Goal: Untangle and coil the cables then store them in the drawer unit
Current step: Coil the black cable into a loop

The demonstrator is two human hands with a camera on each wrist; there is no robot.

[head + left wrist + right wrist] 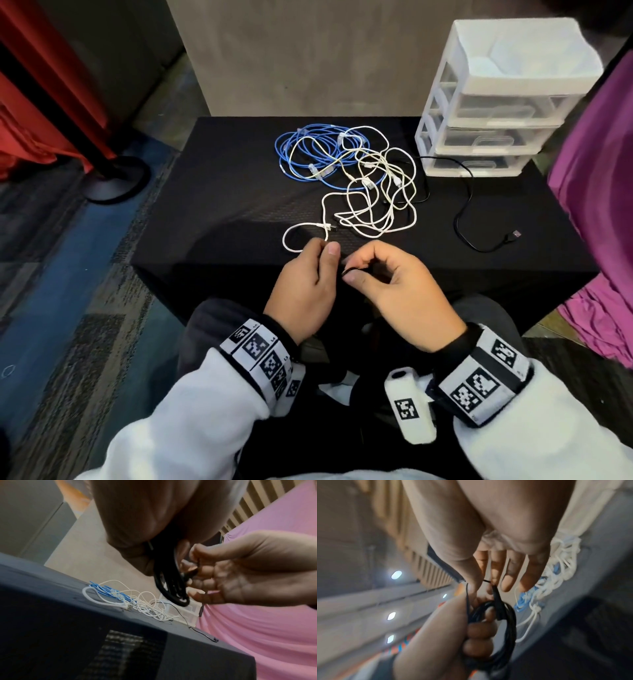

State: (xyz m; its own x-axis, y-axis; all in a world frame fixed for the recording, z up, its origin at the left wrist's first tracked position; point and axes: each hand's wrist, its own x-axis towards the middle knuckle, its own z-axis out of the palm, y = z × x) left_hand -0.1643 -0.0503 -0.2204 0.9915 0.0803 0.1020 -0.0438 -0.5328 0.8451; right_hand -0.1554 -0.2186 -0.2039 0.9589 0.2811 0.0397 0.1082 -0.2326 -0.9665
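A small black cable coil [171, 586] hangs from the curled fingers of my left hand [323, 253], just above the near edge of the black table [222, 205]. My right hand [356, 270] pinches the coil's thin loose end [485, 580] between thumb and forefinger, its other fingers spread. From above the coil [349, 271] is nearly hidden between the hands. Further back lies a tangle of white cables [376, 192] over a blue cable [308, 150]. A second black cable [462, 212] trails to the right. The white three-drawer unit [496, 102] stands at the back right, drawers closed.
A purple cloth [599, 205] hangs along the table's right side. To the left on the carpet stands a round black stand base [113, 181] beside red fabric. One white cable loop [298, 236] lies just beyond my left hand.
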